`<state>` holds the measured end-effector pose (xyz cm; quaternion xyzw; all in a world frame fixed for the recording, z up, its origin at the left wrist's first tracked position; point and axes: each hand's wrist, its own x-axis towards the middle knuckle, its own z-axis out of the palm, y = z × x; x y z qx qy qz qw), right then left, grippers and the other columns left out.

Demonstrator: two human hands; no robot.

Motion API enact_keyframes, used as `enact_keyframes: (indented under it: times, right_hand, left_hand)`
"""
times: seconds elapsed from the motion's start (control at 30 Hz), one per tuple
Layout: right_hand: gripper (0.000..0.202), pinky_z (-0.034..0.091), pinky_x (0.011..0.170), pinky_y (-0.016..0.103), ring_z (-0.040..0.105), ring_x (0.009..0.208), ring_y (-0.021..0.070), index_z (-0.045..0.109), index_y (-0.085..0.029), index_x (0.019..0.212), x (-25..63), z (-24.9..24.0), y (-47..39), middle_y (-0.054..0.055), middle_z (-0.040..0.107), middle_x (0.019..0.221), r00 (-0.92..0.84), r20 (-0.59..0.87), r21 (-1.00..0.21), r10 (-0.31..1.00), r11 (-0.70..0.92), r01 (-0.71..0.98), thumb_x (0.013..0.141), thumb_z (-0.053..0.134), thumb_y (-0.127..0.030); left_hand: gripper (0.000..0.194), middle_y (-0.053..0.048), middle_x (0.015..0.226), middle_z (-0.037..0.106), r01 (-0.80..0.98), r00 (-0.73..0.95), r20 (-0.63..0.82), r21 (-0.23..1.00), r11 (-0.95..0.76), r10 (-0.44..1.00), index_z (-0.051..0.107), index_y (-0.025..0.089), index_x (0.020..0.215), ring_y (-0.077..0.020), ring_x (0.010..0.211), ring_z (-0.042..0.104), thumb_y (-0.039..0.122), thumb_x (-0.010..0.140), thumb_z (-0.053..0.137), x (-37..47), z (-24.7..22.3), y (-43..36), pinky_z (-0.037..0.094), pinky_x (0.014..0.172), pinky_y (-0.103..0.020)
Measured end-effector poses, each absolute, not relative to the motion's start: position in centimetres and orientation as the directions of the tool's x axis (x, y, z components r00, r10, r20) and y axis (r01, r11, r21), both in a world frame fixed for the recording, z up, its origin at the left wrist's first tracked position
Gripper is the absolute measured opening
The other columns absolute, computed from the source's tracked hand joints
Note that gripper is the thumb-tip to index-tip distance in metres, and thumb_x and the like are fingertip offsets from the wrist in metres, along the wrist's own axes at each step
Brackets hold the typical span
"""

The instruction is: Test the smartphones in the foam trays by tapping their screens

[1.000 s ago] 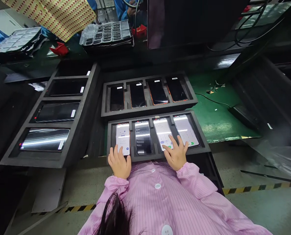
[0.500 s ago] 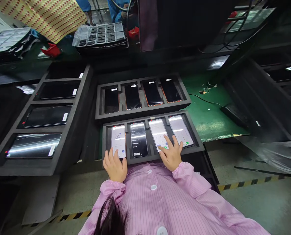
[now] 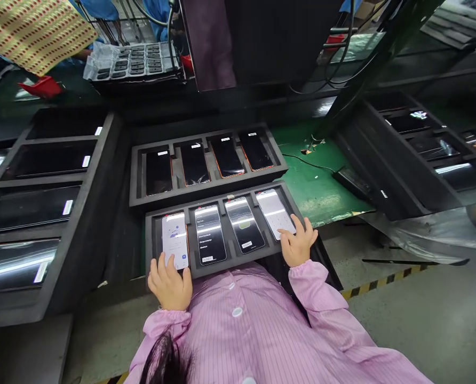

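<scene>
Phones lit up, four in a row, sit screen-up in the slots of the near foam tray point(image 3: 230, 266), which lies against the person's body at the bench edge; behind it a second foam tray point(image 3: 206, 193) holds four dark phones, and larger black trays with bigger dark screens flank both sides, the left rack point(image 3: 89, 213) and the right rack point(image 3: 382, 160). Green mat point(image 3: 322, 186) shows right of the two small trays, with a thin cable across it. Left hand point(image 3: 169, 285) rests at the tray's near left corner, fingers loosely spread, one fingertip on the lower edge of the leftmost phone point(image 3: 174, 245), a pale screen; nothing gripped. Right hand point(image 3: 299, 245) lies over the near end of the rightmost phone point(image 3: 276, 210), fingers extended and splayed on the glass, showing what looks like a keypad; hand open, holding nothing. The two middle phones, second phone point(image 3: 209, 232) and third phone point(image 3: 244, 229), show dark menu-like screens, untouched. Judgement: tapping is in hand on the outer two units; done well it calls for light single-finger contact, palm kept off the glass to avoid stray input, and each phone left seated flat in its slot. Text on screens too small to read.
</scene>
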<state>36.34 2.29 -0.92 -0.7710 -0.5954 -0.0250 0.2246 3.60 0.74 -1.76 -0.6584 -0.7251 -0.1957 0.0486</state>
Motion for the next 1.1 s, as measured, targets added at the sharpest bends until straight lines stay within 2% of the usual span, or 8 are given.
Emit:
enact_keyframes:
  times: [0.2, 0.43, 0.63, 0.7, 0.83, 1.1]
  right_hand:
    - [0.039, 0.018, 0.091, 0.069, 0.024, 0.126, 0.0363, 0.071, -0.022, 0.081, 37.9, -1.2, 2.3, 0.008, 0.043, 0.133, 0.428, 0.326, -0.326, 0.843, -0.325, 0.888, 0.084, 0.033, -0.028]
    - [0.034, 0.014, 0.095, 0.068, 0.021, 0.128, 0.0344, 0.072, -0.029, 0.080, 36.9, -0.9, 2.0, 0.001, 0.043, 0.134, 0.212, 0.290, -0.297, 0.933, -0.122, 0.947, 0.083, 0.038, -0.027]
    - [0.036, 0.020, 0.090, 0.070, 0.026, 0.125, 0.0369, 0.071, -0.022, 0.088, 37.7, -1.3, 2.3, 0.009, 0.043, 0.134, 0.416, 0.337, -0.299, 0.845, -0.323, 0.898, 0.085, 0.035, -0.030]
    - [0.037, 0.021, 0.090, 0.070, 0.025, 0.125, 0.0371, 0.070, -0.021, 0.088, 37.9, -1.2, 2.4, 0.009, 0.042, 0.135, 0.439, 0.338, -0.312, 0.832, -0.341, 0.887, 0.085, 0.034, -0.030]
    - [0.037, 0.019, 0.092, 0.069, 0.022, 0.127, 0.0360, 0.070, -0.024, 0.089, 37.5, -0.9, 2.6, 0.007, 0.040, 0.136, 0.350, 0.326, -0.301, 0.878, -0.254, 0.919, 0.086, 0.034, -0.030]
    - [0.032, 0.017, 0.091, 0.071, 0.018, 0.128, 0.0373, 0.070, -0.030, 0.091, 36.5, -0.1, 3.3, 0.004, 0.035, 0.140, 0.244, 0.228, -0.263, 0.942, -0.182, 0.947, 0.084, 0.039, -0.029]
  left_hand:
    - [0.048, -0.019, 0.131, 0.043, 0.974, -0.142, 0.338, 0.215, 0.070, 0.930, 0.045, 0.013, 0.121, -0.0331, 0.129, 0.025, 0.037, 0.080, 0.039, 3.7, -1.7, 0.8, 0.024, 0.097, -0.052]
    - [0.049, -0.018, 0.132, 0.042, 0.967, -0.168, 0.343, 0.239, 0.087, 0.924, 0.045, 0.014, 0.122, -0.0326, 0.130, 0.023, 0.039, 0.080, 0.039, 3.9, -1.6, 0.7, 0.020, 0.099, -0.053]
    - [0.049, -0.019, 0.131, 0.043, 0.975, -0.140, 0.366, 0.214, 0.064, 0.920, 0.046, 0.012, 0.121, -0.0329, 0.130, 0.023, 0.038, 0.080, 0.038, 3.8, -1.8, 0.7, 0.020, 0.099, -0.053]
    - [0.049, -0.019, 0.131, 0.043, 0.973, -0.145, 0.358, 0.222, 0.067, 0.922, 0.046, 0.012, 0.121, -0.0329, 0.130, 0.023, 0.038, 0.080, 0.038, 3.8, -1.8, 0.7, 0.020, 0.099, -0.053]
    - [0.049, -0.018, 0.132, 0.043, 0.966, -0.160, 0.338, 0.245, 0.077, 0.928, 0.046, 0.014, 0.121, -0.0327, 0.130, 0.023, 0.039, 0.080, 0.038, 3.8, -1.7, 0.8, 0.019, 0.099, -0.054]
    - [0.049, -0.018, 0.131, 0.043, 0.967, -0.157, 0.336, 0.245, 0.074, 0.929, 0.047, 0.014, 0.121, -0.0329, 0.130, 0.024, 0.040, 0.080, 0.038, 3.9, -1.5, 0.8, 0.020, 0.099, -0.053]
